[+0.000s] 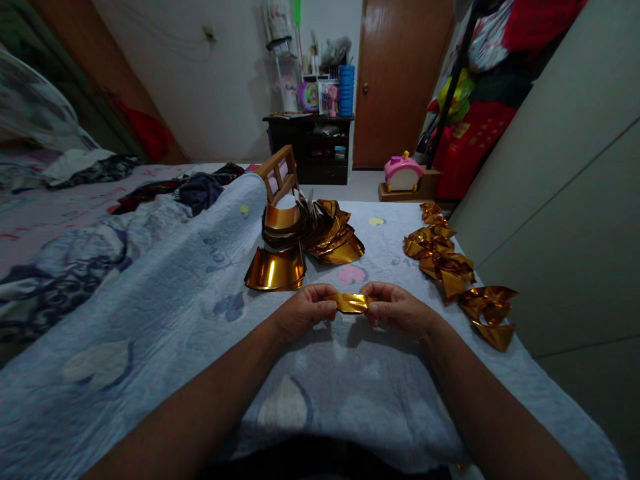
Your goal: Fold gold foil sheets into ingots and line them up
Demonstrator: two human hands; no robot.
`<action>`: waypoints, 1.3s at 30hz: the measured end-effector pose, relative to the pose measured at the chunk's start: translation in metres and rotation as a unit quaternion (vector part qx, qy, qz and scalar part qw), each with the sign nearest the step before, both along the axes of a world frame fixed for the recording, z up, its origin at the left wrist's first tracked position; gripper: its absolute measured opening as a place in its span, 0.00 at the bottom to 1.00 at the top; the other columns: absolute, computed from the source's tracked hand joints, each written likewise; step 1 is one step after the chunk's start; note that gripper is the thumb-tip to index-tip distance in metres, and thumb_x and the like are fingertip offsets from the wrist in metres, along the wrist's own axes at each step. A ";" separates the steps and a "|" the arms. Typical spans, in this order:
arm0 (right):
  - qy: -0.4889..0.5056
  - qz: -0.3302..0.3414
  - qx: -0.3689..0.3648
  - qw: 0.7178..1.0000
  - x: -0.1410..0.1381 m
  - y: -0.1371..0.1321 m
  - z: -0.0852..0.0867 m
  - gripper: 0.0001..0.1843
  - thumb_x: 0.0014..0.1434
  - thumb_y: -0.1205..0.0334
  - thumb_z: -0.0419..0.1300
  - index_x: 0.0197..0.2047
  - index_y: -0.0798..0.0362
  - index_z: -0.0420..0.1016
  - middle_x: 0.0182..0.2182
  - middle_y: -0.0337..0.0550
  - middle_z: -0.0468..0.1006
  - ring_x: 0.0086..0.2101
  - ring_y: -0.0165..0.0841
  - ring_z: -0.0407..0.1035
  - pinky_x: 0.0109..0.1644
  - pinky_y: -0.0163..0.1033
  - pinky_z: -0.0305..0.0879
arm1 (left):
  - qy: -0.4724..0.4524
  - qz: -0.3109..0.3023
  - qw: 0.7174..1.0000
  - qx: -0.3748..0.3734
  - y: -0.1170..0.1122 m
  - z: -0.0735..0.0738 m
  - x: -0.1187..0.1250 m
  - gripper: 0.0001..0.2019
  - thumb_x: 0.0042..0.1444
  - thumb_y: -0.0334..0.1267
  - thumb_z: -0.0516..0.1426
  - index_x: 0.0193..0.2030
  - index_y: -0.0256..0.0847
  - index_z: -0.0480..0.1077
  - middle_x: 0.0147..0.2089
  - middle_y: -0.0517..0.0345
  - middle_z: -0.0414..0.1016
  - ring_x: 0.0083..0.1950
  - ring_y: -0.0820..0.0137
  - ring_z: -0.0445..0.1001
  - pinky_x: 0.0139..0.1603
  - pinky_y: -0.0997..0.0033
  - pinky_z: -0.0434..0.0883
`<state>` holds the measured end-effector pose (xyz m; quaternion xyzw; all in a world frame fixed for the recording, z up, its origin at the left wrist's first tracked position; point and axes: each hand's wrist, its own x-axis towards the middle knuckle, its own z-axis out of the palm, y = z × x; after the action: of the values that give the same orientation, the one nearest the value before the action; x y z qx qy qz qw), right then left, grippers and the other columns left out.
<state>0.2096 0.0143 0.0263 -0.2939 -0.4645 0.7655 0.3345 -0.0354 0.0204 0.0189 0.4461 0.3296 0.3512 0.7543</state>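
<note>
Gold strip: the short gold foil strip [352, 304] is held between the two hands, in front of the body and just above the patterned cloth [365, 407].
Long axis: the strip is stretched crosswise, from left to right, roughly in line with the two grips.
Nearer hand: neither is favoured; one end of the strip is taken by each hand.
Left grip: the left end is pinched by the left hand [311, 307], the thumb being laid along the near side and the fingers curled behind.
Right grip: the right end is pinched likewise by the right hand [394, 309], with thumb and fingertips brought together; how much foil is covered by the fingers cannot be told.
Flat foil stack: the curved gold sheets [277, 270] are piled beyond the hands, nearer the left one, well short of being touched.
Shaped foil row: the crumpled gold pieces [443, 263] are strung along the cloth's right side, apart from the right hand.
</note>
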 end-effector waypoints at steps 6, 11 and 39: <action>-0.014 -0.002 0.003 1.000 0.001 0.000 -0.001 0.20 0.48 0.54 0.76 0.39 0.54 0.75 0.27 0.34 0.74 0.24 0.24 0.65 0.27 0.30 0.58 | -0.004 0.008 1.000 -0.002 -0.001 0.000 0.001 0.22 0.37 0.47 0.75 0.35 0.36 0.77 0.27 0.60 0.73 0.28 0.75 0.68 0.31 0.76 0.60; -0.022 -0.008 0.015 1.000 0.001 0.000 0.000 0.19 0.48 0.54 0.76 0.38 0.54 0.75 0.26 0.34 0.74 0.23 0.24 0.64 0.27 0.30 0.57 | 0.013 0.009 1.000 0.011 0.000 -0.005 0.000 0.22 0.39 0.47 0.74 0.37 0.36 0.77 0.27 0.61 0.73 0.27 0.76 0.67 0.29 0.76 0.58; -0.033 -0.003 0.026 0.999 0.004 0.001 0.002 0.18 0.50 0.54 0.75 0.36 0.55 0.75 0.26 0.35 0.74 0.24 0.25 0.65 0.27 0.30 0.59 | 0.044 0.001 0.998 0.034 0.002 -0.004 -0.004 0.21 0.43 0.50 0.73 0.36 0.36 0.78 0.25 0.60 0.73 0.25 0.76 0.65 0.27 0.76 0.57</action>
<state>0.2136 0.0150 0.0287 -0.3114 -0.4943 0.7418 0.3291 -0.0390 0.0224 0.0148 0.4857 0.3512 0.3433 0.7232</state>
